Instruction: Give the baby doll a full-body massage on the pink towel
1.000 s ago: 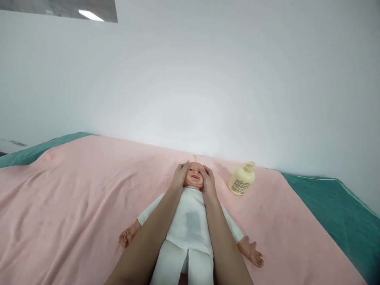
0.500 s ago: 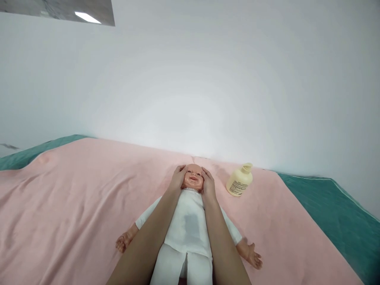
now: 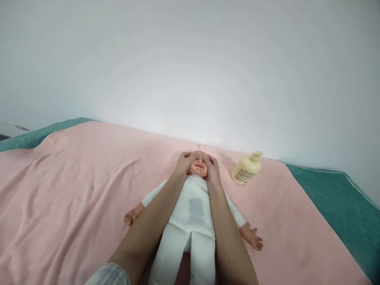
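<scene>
A baby doll (image 3: 192,209) with a white cloth body lies on its back, head away from me, arms spread and legs toward me. Its smooth plastic head is between my two hands. My left hand (image 3: 184,163) cups one side of the head and my right hand (image 3: 211,166) the other. Both thumbs lie across the doll's brow and cover its eyes, while its nose and mouth show between them. The other fingers wrap the sides of the head and are partly hidden. A bluish-grey patch marks the doll's chest.
To the right of the doll's head stands a pale yellow pump bottle (image 3: 246,170) with a printed label. Under everything is a wrinkled pink sheet (image 3: 89,178), with a green cover (image 3: 332,202) showing at both sides. A white wall (image 3: 190,71) rises behind.
My thumbs have moved inward from the sides of the doll's head onto its brow, over the eyes. The view has tilted down, and a patterned sleeve now shows on my left arm.
</scene>
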The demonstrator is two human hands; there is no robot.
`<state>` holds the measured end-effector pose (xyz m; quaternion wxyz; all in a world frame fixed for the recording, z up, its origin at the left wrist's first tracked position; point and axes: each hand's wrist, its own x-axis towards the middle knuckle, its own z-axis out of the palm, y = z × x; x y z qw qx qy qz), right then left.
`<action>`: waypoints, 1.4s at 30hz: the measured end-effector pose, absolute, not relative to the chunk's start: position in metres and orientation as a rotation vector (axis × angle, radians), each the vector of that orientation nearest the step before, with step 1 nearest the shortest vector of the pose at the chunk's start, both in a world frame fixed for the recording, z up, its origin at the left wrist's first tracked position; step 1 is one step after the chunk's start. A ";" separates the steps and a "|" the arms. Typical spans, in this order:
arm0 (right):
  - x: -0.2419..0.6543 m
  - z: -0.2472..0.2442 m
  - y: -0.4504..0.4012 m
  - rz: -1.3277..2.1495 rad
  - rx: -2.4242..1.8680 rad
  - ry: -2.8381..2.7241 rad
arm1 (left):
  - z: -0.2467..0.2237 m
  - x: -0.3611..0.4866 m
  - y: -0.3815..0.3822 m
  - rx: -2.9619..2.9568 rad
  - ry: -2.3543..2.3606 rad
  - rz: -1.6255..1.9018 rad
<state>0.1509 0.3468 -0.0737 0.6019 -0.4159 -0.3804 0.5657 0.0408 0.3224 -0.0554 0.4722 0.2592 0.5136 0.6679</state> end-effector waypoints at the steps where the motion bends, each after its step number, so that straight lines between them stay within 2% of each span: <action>1: 0.151 -0.074 0.348 1.307 -0.976 -0.879 | -0.055 0.041 0.322 0.632 1.265 1.624; 16: 0.156 -0.068 0.344 1.388 -0.923 -0.802 | -0.063 0.042 0.329 0.635 1.243 1.640; 29: 0.155 -0.069 0.340 1.340 -0.960 -0.854 | -0.045 0.043 0.315 0.674 1.280 1.605; 42: 0.157 -0.070 0.346 1.360 -0.948 -0.795 | -0.062 0.042 0.325 0.644 1.237 1.634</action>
